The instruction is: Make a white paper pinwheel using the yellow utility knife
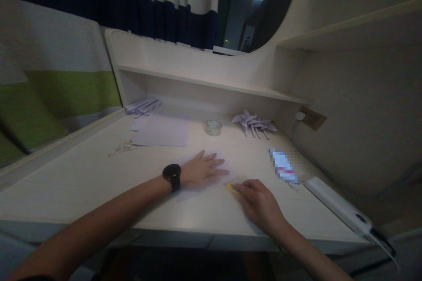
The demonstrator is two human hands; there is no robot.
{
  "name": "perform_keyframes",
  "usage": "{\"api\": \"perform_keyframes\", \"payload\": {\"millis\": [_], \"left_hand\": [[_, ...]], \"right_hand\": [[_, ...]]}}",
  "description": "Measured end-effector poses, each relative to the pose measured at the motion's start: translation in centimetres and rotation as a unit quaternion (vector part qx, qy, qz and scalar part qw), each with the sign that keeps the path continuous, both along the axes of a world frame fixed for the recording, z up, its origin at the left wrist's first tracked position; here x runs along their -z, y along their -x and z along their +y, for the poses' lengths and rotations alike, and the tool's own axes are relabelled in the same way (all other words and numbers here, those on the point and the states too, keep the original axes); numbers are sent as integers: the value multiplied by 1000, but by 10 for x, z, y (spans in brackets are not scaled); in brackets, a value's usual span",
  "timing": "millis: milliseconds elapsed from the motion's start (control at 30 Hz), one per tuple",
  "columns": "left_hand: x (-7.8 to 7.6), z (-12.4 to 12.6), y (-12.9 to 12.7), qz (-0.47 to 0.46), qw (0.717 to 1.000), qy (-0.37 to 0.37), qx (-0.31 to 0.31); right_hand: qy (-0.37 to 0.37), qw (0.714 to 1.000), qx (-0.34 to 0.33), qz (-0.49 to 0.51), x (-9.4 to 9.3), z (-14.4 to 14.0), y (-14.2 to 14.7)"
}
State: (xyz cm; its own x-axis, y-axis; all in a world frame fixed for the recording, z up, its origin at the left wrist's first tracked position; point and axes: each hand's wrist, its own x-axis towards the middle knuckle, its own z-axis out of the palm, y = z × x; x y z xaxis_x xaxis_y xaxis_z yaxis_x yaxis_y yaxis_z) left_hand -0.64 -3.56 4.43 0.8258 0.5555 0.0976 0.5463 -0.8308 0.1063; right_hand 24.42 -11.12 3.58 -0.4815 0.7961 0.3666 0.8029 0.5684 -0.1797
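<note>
Nearest the front edge of the desk [82, 193], the right hand [260, 204] has its fingers curled narrowly around a small yellow tool [231, 188], whose tip meets the near right edge of a pale sheet [217, 162]. The left hand [201, 170], with a black watch [172, 176] on its wrist, lies flat and spread on that sheet, holding nothing and pinning it down near the middle of the desk.

By my reading the work in hand is creasing or marking the sheet against the desk. What comes next calls for the flat hand to keep the paper from sliding while the tool runs along the edge with even pressure.

Toward the right edge lies a blurred card [283, 167], its writing unreadable, and a white bar with a cord [339, 206]. Further back sit a roll of tape [213, 127] at the centre, a larger paper [163, 131] and scissors [122, 147] toward the left, a stack of strips [142, 106] in the far left corner, and folded pinwheels [253, 124] in the far right corner. On the right wall is a socket [311, 117]. No brand or label can be read anywhere.
</note>
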Motion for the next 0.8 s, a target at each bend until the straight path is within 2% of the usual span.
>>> {"api": "perform_keyframes", "payload": {"millis": [300, 533, 800], "left_hand": [[8, 5, -1, 6, 1000, -14, -7], [6, 3, -1, 10, 1000, -15, -10], [5, 1, -2, 6, 1000, -28, 0]], "right_hand": [[-1, 1000, -4, 17, 3, 0, 2], [-22, 999, -12, 30, 6, -2, 2], [-6, 1000, -7, 28, 2, -6, 5]]}}
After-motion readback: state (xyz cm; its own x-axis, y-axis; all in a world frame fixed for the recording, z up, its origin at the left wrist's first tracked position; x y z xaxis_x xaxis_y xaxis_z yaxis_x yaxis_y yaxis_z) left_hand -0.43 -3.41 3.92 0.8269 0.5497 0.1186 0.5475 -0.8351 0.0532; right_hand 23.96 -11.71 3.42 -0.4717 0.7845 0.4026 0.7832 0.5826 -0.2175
